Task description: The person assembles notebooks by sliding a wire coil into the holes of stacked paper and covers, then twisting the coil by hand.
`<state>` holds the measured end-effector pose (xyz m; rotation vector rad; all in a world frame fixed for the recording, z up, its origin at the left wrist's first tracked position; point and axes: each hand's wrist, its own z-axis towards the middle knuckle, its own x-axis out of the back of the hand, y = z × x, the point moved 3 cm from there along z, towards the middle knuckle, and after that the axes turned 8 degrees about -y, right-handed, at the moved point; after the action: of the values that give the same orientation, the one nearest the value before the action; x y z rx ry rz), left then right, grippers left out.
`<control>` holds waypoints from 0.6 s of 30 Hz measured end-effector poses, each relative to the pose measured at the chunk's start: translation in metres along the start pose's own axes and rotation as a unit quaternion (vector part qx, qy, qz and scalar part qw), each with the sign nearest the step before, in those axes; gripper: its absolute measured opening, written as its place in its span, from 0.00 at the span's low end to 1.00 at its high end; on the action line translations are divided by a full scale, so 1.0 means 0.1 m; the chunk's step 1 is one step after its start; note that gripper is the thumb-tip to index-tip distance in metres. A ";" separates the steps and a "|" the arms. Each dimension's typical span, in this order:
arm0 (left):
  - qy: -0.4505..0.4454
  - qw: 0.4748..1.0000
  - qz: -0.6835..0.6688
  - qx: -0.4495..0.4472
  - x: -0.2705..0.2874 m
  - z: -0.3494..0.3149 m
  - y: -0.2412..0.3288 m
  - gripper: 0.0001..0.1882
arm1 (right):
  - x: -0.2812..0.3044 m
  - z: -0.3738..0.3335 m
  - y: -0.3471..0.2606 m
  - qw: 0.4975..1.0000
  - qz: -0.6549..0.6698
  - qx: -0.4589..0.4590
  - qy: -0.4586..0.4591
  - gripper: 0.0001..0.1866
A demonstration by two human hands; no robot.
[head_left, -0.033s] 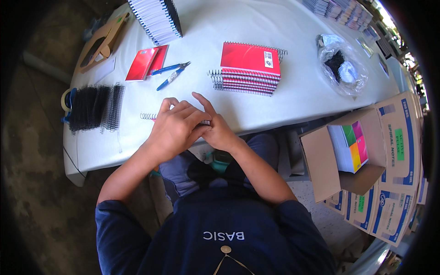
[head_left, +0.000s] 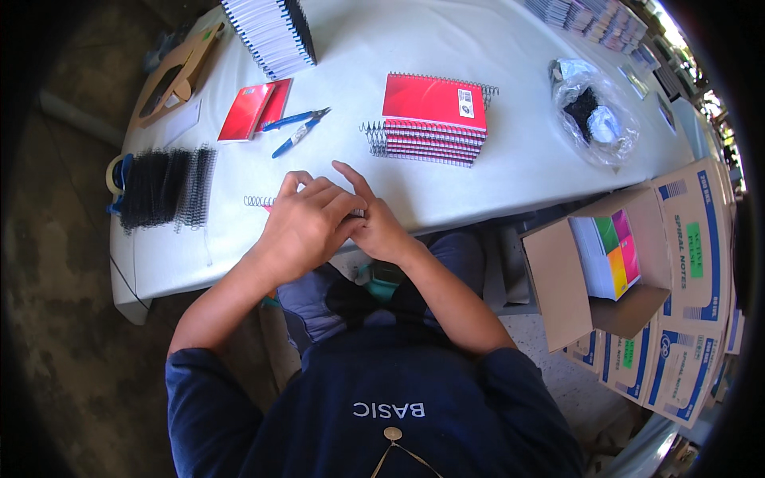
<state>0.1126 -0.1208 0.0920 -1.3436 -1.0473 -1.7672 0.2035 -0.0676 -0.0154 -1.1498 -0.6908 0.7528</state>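
Both hands meet at the table's near edge over a small spiral notebook, mostly hidden beneath them. Its wire coil sticks out to the left, beside a sliver of pink-red cover. My left hand is closed over the notebook, its fingers bent toward the right end. At that end my right hand grips with thumb and curled fingers, its index finger pointing up and away. Beyond them stands a stack of red spiral notebooks, coils jutting from its sides. Blue-handled pliers lie to the left of this stack.
Two red covers lie near the pliers. Black wire coils and a tape roll sit at the left. A tall notebook stack stands farther back. On the right are a clear plastic bag and an open carton holding notebooks.
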 end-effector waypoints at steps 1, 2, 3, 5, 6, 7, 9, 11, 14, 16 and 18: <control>0.011 1.000 0.023 -0.013 -0.01 0.01 0.01 0.11 | 0.00 0.00 0.00 1.000 -0.020 0.001 0.002 0.41; 0.014 0.999 0.041 -0.023 -0.01 0.01 0.01 0.11 | 0.00 0.00 0.01 0.999 -0.039 0.001 0.005 0.40; 0.019 0.997 0.059 -0.035 -0.01 0.03 0.01 0.11 | 0.01 0.00 -0.01 0.999 -0.038 0.009 0.011 0.40; 0.016 0.996 0.075 -0.037 0.03 0.06 0.00 0.11 | 0.00 -0.01 -0.05 0.999 -0.027 0.007 0.019 0.39; 0.006 0.997 0.075 -0.026 0.07 0.08 0.02 0.11 | 0.01 -0.02 -0.08 1.000 -0.015 -0.001 0.021 0.39; -0.003 0.997 0.075 -0.016 0.10 0.10 0.03 0.12 | 0.02 -0.03 -0.12 1.000 -0.002 -0.008 0.024 0.39; 0.021 0.997 0.070 -0.019 0.14 0.15 0.08 0.19 | 0.11 -0.09 -0.21 0.998 0.028 0.014 0.048 0.38; 0.086 0.994 0.047 -0.037 0.35 0.25 0.15 0.23 | 0.23 -0.16 -0.30 0.986 0.063 0.103 0.118 0.36; 0.115 0.993 -0.008 0.034 0.63 0.43 -0.04 0.20 | 0.83 -0.26 -0.85 0.937 -0.101 0.226 0.248 0.15; 0.247 0.969 -0.003 -0.018 0.53 0.69 -0.13 0.15 | 1.30 -0.18 -1.23 0.883 -0.266 0.310 0.233 0.11; 0.314 0.948 -0.016 -0.040 0.22 0.92 -0.19 0.13 | 1.62 -0.16 -1.06 0.895 -0.314 0.235 0.211 0.13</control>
<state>0.1298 -0.0308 0.1231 -0.7105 -0.6437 -2.0766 0.3263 0.0314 0.0975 -0.5520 -0.4317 0.0865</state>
